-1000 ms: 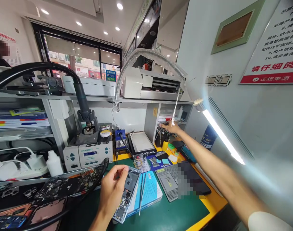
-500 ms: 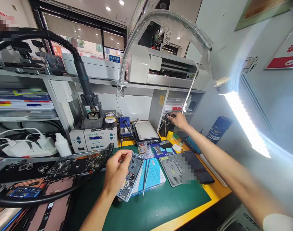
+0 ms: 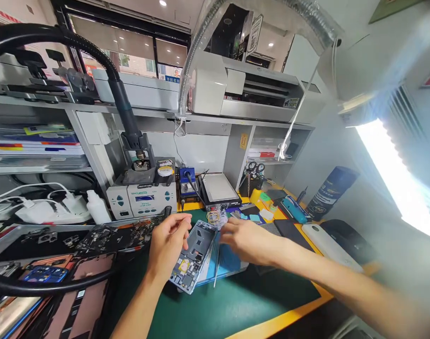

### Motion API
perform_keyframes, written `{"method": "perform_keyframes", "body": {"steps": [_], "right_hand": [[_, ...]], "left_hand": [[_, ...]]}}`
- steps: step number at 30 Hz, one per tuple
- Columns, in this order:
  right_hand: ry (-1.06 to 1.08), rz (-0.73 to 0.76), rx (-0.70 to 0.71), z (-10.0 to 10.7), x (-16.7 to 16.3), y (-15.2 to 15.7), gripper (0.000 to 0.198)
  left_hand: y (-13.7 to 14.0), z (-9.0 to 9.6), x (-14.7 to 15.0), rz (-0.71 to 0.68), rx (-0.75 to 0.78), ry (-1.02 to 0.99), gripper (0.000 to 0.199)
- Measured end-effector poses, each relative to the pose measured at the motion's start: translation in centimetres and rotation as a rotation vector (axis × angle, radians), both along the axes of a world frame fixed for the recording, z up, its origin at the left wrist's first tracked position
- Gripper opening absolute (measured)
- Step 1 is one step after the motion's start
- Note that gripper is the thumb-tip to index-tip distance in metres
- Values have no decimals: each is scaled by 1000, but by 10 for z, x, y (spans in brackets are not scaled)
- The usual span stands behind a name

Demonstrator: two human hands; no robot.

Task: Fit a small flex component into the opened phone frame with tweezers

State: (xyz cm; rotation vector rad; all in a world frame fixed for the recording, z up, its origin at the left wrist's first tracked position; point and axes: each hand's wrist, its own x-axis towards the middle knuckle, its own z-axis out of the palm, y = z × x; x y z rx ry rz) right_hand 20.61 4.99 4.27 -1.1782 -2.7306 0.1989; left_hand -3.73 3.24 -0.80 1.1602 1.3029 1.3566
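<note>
Whether the right hand (image 3: 245,240) holds something is hidden; at four o'clock its forearm (image 3: 377,294) is blurred, at three the lamp (image 3: 387,165) is cut off

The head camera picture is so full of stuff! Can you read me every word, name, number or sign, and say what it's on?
"手机买卖": on the blue sign by the window, as best I can read it; its lower part is hidden.
Too small or blurred to read: the print on the grey machine with the little display, the blue can and the black-and-white sticker.
Opened phone: no words I can read.
</note>
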Motion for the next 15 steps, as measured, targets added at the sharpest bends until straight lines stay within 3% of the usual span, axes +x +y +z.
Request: {"method": "perform_keyframes", "body": {"steps": [1, 4, 8, 11, 15], "right_hand": [[-36, 73, -47, -8, -7, -7, 26], [-52, 138, -105, -18, -17, -16, 20], [91, 119, -156, -10, -9, -9, 20], [328, 40, -184, 4, 4, -3, 26], [796, -130, -243, 19, 11, 1, 30]], "left_hand": [[0, 0, 0, -7, -2, -4, 29], [1, -1, 2, -29, -4, -13, 28], [1, 2, 2, -36, -4, -22, 27], [-1, 7, 2, -45, -9, -33, 26], [-9, 14, 7, -106, -18, -48, 29]]}}
